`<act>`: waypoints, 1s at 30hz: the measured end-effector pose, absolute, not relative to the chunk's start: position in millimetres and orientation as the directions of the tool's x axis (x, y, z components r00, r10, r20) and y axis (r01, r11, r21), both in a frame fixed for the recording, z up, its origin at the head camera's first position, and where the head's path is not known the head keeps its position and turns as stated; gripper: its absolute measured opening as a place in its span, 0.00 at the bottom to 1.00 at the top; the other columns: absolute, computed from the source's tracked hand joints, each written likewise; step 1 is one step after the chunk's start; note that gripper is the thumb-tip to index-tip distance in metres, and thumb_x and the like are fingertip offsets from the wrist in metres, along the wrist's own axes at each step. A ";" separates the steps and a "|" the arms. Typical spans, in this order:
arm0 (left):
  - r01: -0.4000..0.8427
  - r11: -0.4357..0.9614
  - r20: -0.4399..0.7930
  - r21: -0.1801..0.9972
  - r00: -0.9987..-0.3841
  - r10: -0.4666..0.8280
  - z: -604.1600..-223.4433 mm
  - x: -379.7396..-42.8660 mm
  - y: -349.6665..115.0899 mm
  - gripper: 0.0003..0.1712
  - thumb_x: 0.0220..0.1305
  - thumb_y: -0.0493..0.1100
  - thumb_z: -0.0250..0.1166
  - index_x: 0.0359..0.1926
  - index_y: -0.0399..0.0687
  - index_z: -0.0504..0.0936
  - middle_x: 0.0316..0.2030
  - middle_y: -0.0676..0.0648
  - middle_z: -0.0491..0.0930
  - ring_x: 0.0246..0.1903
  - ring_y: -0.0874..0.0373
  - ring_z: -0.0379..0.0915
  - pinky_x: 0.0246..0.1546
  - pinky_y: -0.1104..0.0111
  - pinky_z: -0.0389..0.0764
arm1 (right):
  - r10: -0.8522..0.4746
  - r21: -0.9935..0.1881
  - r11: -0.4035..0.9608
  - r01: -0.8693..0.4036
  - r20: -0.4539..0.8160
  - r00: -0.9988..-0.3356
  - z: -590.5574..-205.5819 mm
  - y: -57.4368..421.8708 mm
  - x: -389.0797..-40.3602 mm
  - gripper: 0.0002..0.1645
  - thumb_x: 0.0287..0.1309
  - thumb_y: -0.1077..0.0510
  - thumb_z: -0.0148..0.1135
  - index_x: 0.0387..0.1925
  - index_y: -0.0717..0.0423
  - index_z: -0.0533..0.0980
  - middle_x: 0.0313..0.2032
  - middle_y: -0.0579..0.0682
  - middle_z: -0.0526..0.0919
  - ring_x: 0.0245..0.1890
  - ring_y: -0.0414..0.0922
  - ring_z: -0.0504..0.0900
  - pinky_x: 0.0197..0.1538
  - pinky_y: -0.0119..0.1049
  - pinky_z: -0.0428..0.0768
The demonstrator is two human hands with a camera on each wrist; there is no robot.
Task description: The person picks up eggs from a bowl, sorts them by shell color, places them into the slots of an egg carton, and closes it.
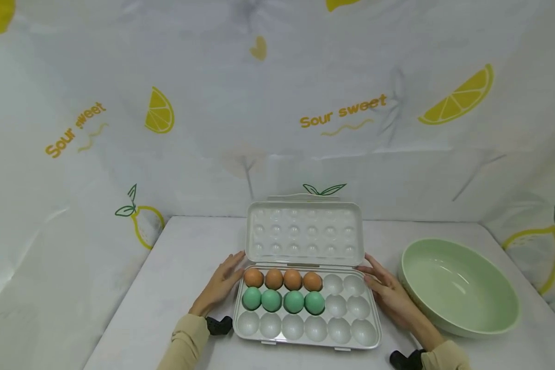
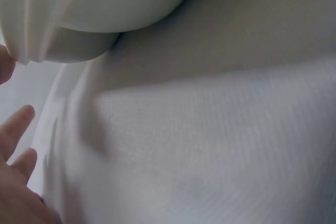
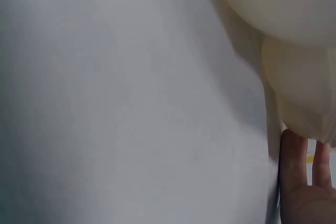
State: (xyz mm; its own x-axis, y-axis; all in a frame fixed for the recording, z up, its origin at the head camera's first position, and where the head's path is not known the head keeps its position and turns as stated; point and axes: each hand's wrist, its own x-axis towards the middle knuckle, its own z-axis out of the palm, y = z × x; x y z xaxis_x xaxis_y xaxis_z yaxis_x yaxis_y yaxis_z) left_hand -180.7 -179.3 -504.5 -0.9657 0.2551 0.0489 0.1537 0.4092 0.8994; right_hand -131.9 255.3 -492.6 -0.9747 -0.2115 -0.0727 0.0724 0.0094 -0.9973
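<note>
A white plastic egg box (image 1: 351, 336) sits on the table with its lid (image 1: 305, 231) raised at the back. Several brown eggs (image 1: 274, 278) fill part of its rear row, and several green eggs (image 1: 294, 301) lie in the middle row. My left hand (image 1: 219, 282) touches the box's left side near the hinge, its fingers extended. On the opposite side, my right hand (image 1: 389, 295) rests its fingers and thumb against the right rear corner. Both wrist views show the rounded undersides of the cups (image 2: 126, 3) close up, with only parts of the hands.
A large pale green bowl (image 1: 458, 293) stands to the right of the box, close to my right forearm. The white-covered table (image 1: 143, 308) meets a lemon-printed sheet (image 1: 277, 128) at the back and sides. Dark wrist-worn devices (image 1: 219, 325) sit at both cuffs.
</note>
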 end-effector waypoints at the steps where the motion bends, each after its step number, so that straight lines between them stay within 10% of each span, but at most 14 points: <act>1: 0.162 0.389 0.068 0.907 -0.967 0.245 -505.0 -180.6 -178.9 0.31 0.75 0.41 0.59 0.75 0.39 0.67 0.76 0.34 0.62 0.80 0.31 0.40 0.81 0.36 0.39 | -0.179 -0.998 0.008 0.070 -0.070 -0.981 -492.8 253.9 -130.7 0.43 0.78 0.60 0.48 0.81 0.64 0.39 0.53 0.26 0.76 0.51 0.25 0.79 0.52 0.21 0.82; 11: 0.253 0.280 0.221 0.926 -0.965 0.140 -506.4 -178.3 -172.8 0.23 0.68 0.34 0.66 0.63 0.38 0.77 0.64 0.34 0.77 0.71 0.35 0.66 0.75 0.38 0.64 | -0.020 -0.984 0.053 0.172 -0.173 -0.985 -489.7 249.9 -122.0 0.38 0.81 0.51 0.45 0.79 0.66 0.49 0.60 0.42 0.75 0.50 0.24 0.79 0.51 0.22 0.83; 15: 0.280 0.266 0.257 0.922 -0.959 0.117 -507.2 -174.1 -169.8 0.17 0.69 0.32 0.64 0.57 0.38 0.78 0.56 0.34 0.81 0.60 0.39 0.78 0.64 0.47 0.82 | -0.100 -0.965 0.016 0.263 -0.264 -0.959 -480.3 250.9 -118.5 0.47 0.79 0.33 0.24 0.81 0.64 0.41 0.75 0.64 0.56 0.69 0.53 0.75 0.57 0.30 0.83; 20: 0.284 0.235 0.267 0.930 -0.958 0.100 -510.0 -166.9 -172.2 0.13 0.68 0.30 0.64 0.53 0.40 0.80 0.49 0.45 0.85 0.47 0.63 0.84 0.46 0.70 0.87 | -0.188 -0.946 0.041 0.322 -0.324 -0.927 -464.8 250.9 -113.8 0.52 0.75 0.28 0.16 0.81 0.63 0.35 0.80 0.69 0.36 0.77 0.78 0.45 0.74 0.64 0.70; 23: 0.293 0.225 0.272 0.929 -0.955 0.121 -512.5 -162.6 -176.1 0.13 0.70 0.29 0.60 0.53 0.35 0.80 0.49 0.41 0.84 0.43 0.72 0.82 0.41 0.75 0.85 | -0.201 -0.936 0.090 0.341 -0.352 -0.914 -457.9 251.7 -109.6 0.48 0.79 0.32 0.25 0.81 0.62 0.37 0.81 0.67 0.36 0.79 0.72 0.46 0.75 0.71 0.63; 30: 0.143 0.263 0.081 0.954 -0.970 0.231 -498.3 -140.2 -183.7 0.24 0.83 0.45 0.44 0.70 0.40 0.71 0.66 0.31 0.75 0.53 0.62 0.84 0.48 0.75 0.86 | -0.147 -0.957 0.129 0.261 -0.278 -0.949 -464.3 259.0 -85.5 0.36 0.82 0.45 0.40 0.81 0.54 0.48 0.80 0.59 0.49 0.61 0.29 0.73 0.59 0.33 0.81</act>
State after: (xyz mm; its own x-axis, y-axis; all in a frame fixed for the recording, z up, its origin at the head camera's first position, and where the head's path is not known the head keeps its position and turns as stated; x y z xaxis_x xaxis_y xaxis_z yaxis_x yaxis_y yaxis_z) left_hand -140.2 -183.7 -498.3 -0.9696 0.2308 0.0814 0.1427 0.2632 0.9541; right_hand -85.5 259.0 -464.3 -0.9492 -0.1468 -0.2784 0.2606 0.1293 -0.9568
